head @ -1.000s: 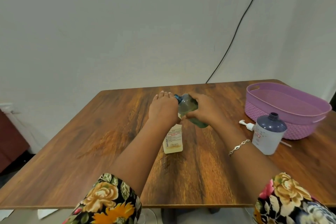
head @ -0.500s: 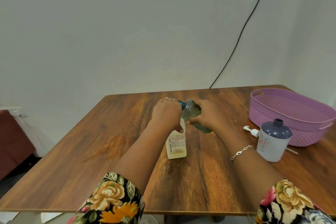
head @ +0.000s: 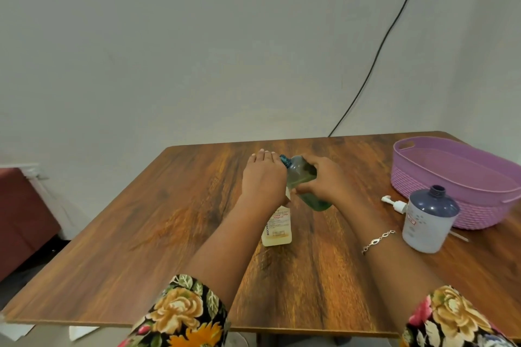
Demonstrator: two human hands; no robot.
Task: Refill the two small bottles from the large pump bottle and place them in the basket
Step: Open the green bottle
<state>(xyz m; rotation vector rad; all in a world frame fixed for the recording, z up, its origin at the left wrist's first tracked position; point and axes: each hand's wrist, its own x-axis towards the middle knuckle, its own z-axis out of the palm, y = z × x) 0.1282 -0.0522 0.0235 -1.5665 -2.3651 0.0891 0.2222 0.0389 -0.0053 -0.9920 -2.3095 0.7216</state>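
Note:
My right hand [head: 327,182] grips a small clear bottle of green liquid [head: 303,176], tilted above the table with its blue neck [head: 284,161] pointing up and left. My left hand [head: 263,180] lies palm down beside that neck with its fingers stretched out, and it covers the top of a small cream bottle with a label [head: 277,229] that stands upright on the table. The large grey pump bottle [head: 430,221] stands at the right with its neck open. Its white pump [head: 394,204] lies on the table next to it. The purple basket [head: 423,177] stands behind it.
The wooden table [head: 169,220] meets a white wall at the back. A black cable [head: 377,56] runs down the wall to the table's back edge. A dark red piece of furniture [head: 19,214] stands left of the table, and paper scraps [head: 81,332] lie on the floor.
My left hand's fingers, curled at the green bottle's neck half a second ago, are stretched out now. The right hand still holds the green bottle in about the same place.

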